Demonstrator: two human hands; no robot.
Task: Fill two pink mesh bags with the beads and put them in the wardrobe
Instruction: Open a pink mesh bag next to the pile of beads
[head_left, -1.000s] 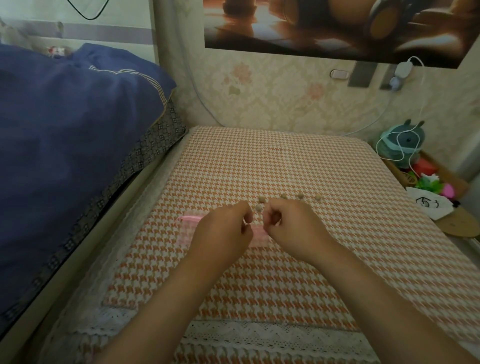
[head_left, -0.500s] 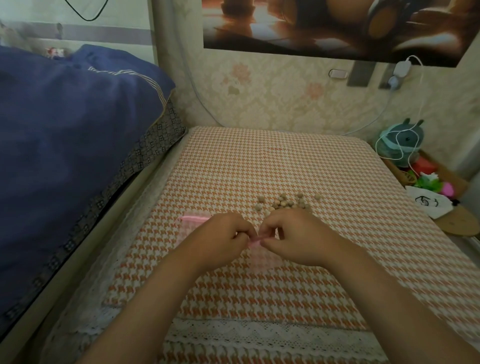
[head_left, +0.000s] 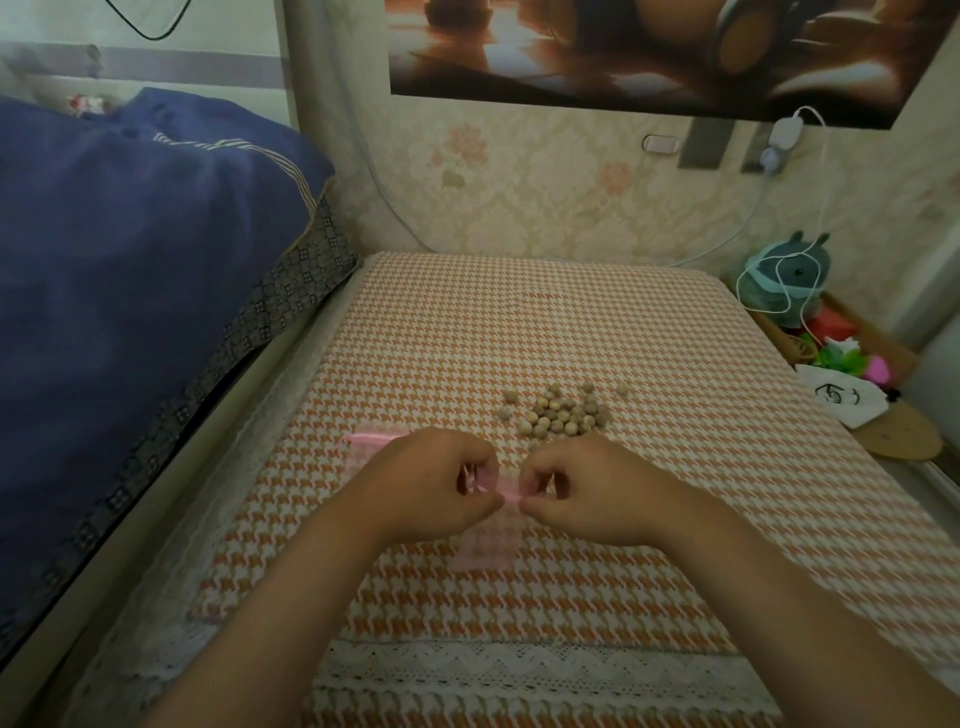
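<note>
A pile of several small tan wooden beads (head_left: 558, 413) lies on the orange houndstooth tablecloth (head_left: 467, 338), just beyond my hands. My left hand (head_left: 431, 483) and my right hand (head_left: 582, 486) both pinch the top edge of a sheer pink mesh bag (head_left: 485, 540), whose body hangs flat toward me between my wrists. A second pink mesh bag (head_left: 371, 441) lies flat on the cloth, partly hidden behind my left hand.
A bed with a dark blue quilt (head_left: 130, 270) runs along the left side. At the right edge stand a teal plush toy (head_left: 784, 280) wrapped in a white cable, a white drawstring pouch (head_left: 844, 397) and colourful items. A wallpapered wall is behind the table.
My hands have drawn back toward me and dropped lower, uncovering the bead pile. The pink bag they hold came with them and now hangs below my fingers.
</note>
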